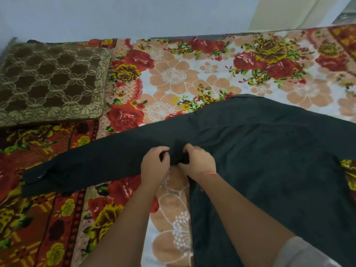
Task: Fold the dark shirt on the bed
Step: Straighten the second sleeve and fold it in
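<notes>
— Can you see the whole dark shirt point(269, 151) from there?

— No. It lies spread on the bed point(192, 78), over the flowered blanket, but its right side and near end run out of sight. One sleeve point(86, 166) stretches away to the left of the body, and something small glints at its cuff; I can't make out what.

— And the hands?

— Two, side by side where that sleeve meets the body. The left hand point(154, 164) is curled shut, pinching the cloth. The right hand point(198, 162) is closed on a bunched fold of it. The fingertips are buried in the fabric.

— Anything else on the bed?

— One brown patterned cushion point(50, 81), well beyond the sleeve, against the wall.
</notes>
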